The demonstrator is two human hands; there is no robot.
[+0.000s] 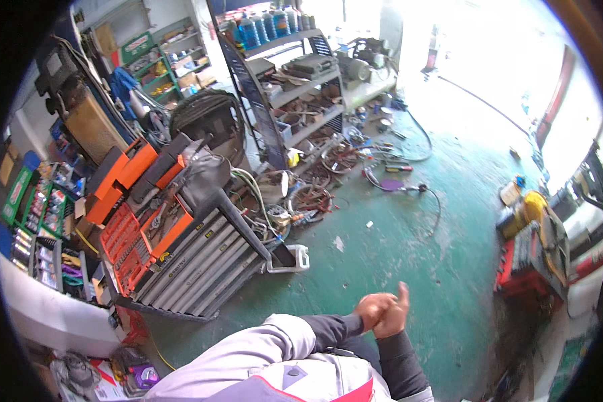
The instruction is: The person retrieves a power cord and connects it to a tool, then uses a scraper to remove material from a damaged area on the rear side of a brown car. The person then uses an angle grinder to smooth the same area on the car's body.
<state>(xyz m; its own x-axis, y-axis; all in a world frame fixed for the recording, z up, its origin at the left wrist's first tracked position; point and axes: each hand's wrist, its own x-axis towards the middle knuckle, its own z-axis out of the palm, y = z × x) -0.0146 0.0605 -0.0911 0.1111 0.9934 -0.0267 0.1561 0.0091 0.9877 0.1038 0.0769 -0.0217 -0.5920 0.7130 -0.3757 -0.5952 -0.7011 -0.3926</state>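
My left hand [370,309] and my right hand [393,315] are pressed together in front of my chest, above the green floor [415,248]. The right hand wraps over the left, and one finger sticks up. Neither hand holds anything that I can see. Both forearms wear dark sleeves under a light grey jacket. The nearest object is a black tool cabinet [201,261] with grey drawers, to my left, with an open orange tool tray [137,244] on top of it.
A metal shelf rack [295,87] with parts stands at the back, blue bottles [268,23] along its top. Wheels, cables and a hose [409,189] litter the floor before it. A red tool cart [526,264] stands to the right. A white tray [291,258] lies by the cabinet.
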